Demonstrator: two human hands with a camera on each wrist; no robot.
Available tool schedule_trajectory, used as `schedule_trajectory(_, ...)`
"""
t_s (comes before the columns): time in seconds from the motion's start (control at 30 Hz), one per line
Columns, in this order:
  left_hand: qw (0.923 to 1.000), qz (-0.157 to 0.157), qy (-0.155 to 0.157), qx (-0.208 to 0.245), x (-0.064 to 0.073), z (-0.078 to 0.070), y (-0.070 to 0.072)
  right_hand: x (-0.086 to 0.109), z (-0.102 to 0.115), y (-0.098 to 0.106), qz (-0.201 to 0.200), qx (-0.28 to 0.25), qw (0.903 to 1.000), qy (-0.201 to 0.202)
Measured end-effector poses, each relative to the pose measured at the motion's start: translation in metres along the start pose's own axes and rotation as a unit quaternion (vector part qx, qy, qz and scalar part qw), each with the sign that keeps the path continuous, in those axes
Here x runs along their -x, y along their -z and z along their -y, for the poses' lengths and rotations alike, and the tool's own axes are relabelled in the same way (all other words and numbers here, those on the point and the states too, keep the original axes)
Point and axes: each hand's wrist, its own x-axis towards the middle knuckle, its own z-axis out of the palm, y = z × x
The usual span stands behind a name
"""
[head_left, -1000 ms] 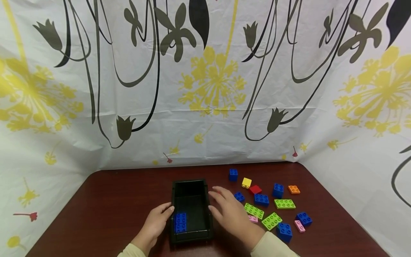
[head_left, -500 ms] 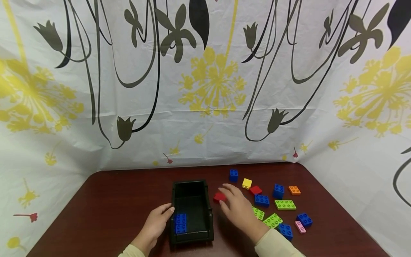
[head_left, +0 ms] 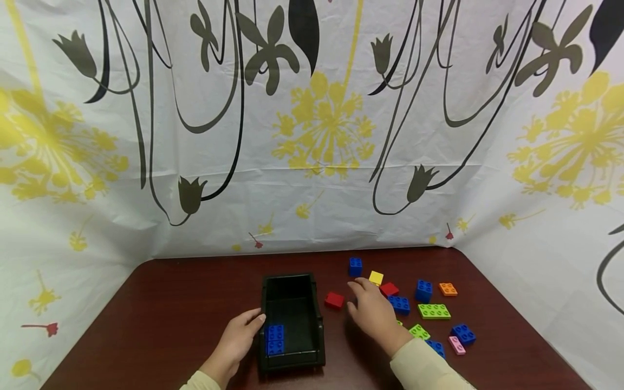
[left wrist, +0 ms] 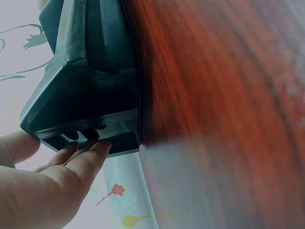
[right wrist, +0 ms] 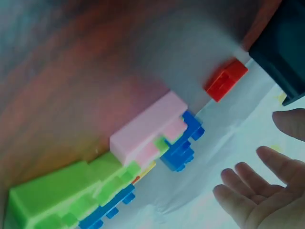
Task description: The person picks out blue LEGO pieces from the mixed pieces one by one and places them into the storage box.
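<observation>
My left hand (head_left: 235,337) grips the left side wall of a black plastic bin (head_left: 301,320), its thumb at the rim. Two blue toy bricks (head_left: 275,340) lie side by side inside at the near left. In the left wrist view, fingers (left wrist: 97,155) reach under the bin's edge. Right of the bin, a lone red brick (head_left: 334,300) rests on the table. My right hand (head_left: 374,313) hovers over the loose bricks with fingers spread and nothing held. Below it in the right wrist view are a pink brick (right wrist: 147,126) and a lime green brick (right wrist: 62,188), hidden from the head view.
Several bricks are scattered at the right: a blue one (head_left: 355,266) at the back, a yellow one (head_left: 376,278), a second red one (head_left: 389,290), an orange one (head_left: 448,289) and a long lime one (head_left: 434,311). A patterned white cloth (head_left: 312,216) hangs behind the table.
The right hand has drawn away from the bin toward the right, over the bricks. The red brick beside the bin has come into sight. The left hand and bin stay put.
</observation>
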Motion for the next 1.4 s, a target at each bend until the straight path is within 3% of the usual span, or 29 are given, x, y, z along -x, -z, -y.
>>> schedule_trajectory(0.5,1.0,0.002,0.0,0.002,0.0,0.001,0.0,-0.021,-0.011,0.008,0.114,0.041,0.9907,-0.062)
schedule_trajectory(0.83,1.0,0.003,0.0,0.003,0.001,0.0,0.0,-0.029,-0.016,0.007,0.156,0.052,0.983,-0.083)
schedule_trajectory(1.4,0.9999,0.006,-0.01,0.007,0.001,0.001,0.0,-0.034,-0.015,0.005,0.19,0.066,0.9746,-0.098)
